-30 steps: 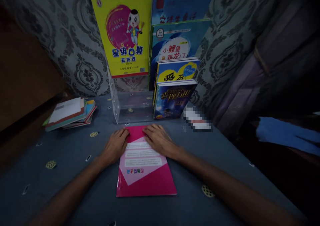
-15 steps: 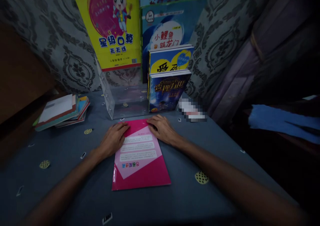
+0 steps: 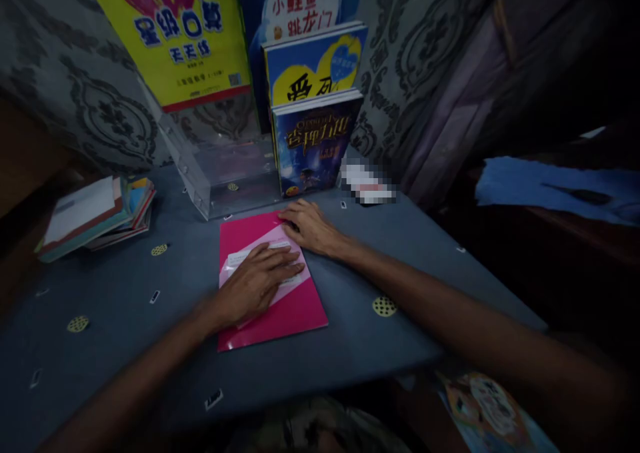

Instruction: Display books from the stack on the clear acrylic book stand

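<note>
Pink book [image 3: 295, 309]: flat on the counter [image 3: 125, 363], under the left hand [image 3: 259, 281], far right corner at the right hand [image 3: 311, 229].
Hands: left open, palm down across the cover, fingers slightly spread, not gripping; right has bent fingers at the far edge, and from my end I can't tell if they pinch.
Handling: I'd guess light, thin, bendy; glossy cover may slip; corners could crease.
Hold: I'd take a long side edge, thumb above, fingers under; the middle only offers a surface to press.
Cover: smooth, shiny, rectangular, pale slanted panel.
Counter covering: grey-blue, looks like cloth, small printed motifs.
Stand [image 3: 193, 179]: clear, hard-looking plastic, beyond the hands.
Dark blue book [image 3: 317, 146]: upright, thick, just beyond the right hand.
Yellow book [image 3: 200, 83]: upright, flat, beyond the left hand.
Book stack [image 3: 95, 216]: uneven, paper edges, left of the left hand.
Curtain [image 3: 450, 133]: soft folds, beyond the right hand.
</note>
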